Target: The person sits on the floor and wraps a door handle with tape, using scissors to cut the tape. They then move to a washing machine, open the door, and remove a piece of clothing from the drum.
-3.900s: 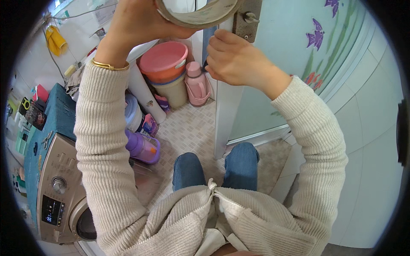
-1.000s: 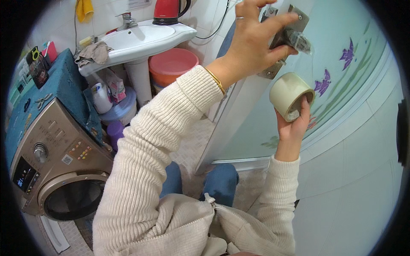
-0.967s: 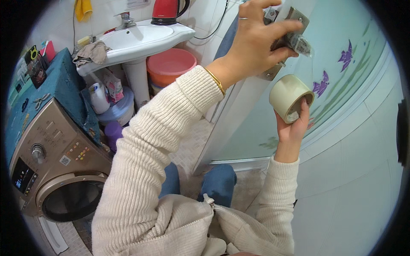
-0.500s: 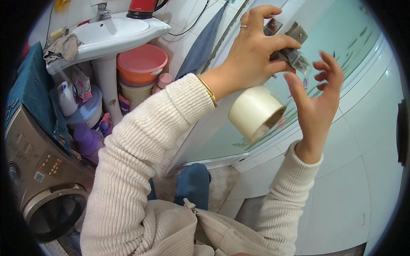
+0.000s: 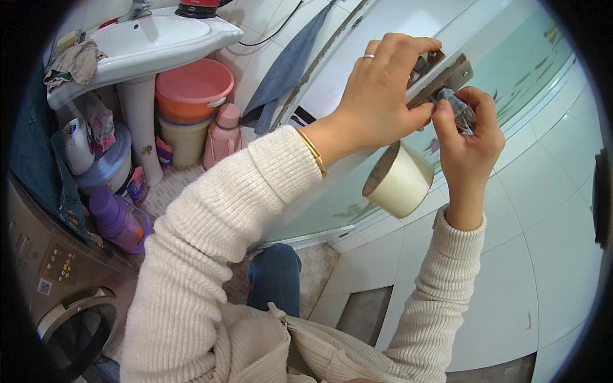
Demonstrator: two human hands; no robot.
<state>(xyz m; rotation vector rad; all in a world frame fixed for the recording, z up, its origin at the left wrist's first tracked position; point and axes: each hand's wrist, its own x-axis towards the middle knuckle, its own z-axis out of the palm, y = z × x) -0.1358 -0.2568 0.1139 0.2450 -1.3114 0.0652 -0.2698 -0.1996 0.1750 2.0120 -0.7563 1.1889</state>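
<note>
My left hand (image 5: pixel 383 96) is closed on the metal lock fitting (image 5: pixel 458 71) at the edge of a frosted glass door, fingertips over its top and thumb against it. My right hand (image 5: pixel 471 143) pinches a crumpled, tape-wrapped piece (image 5: pixel 464 116) at the fitting, possibly the handle. Below both hands hangs a cream tape roll (image 5: pixel 399 182), held by neither hand; what it hangs from is mostly hidden. A gold bangle sits on my left wrist.
At left stand a sink (image 5: pixel 159 35) with a cloth (image 5: pixel 73 64) and red kettle (image 5: pixel 195 9), stacked basins (image 5: pixel 191 86), pink (image 5: pixel 223 134) and purple (image 5: pixel 115 217) flasks and a washing machine (image 5: pixel 64 281). A blue towel (image 5: pixel 274 76) hangs beside the doorway; tiled wall (image 5: pixel 543 217) at right.
My right hand let go of the tape roll and rose to the wrapped piece. The roll now dangles and has turned. My left hand stays on the fitting. The view has shifted.
</note>
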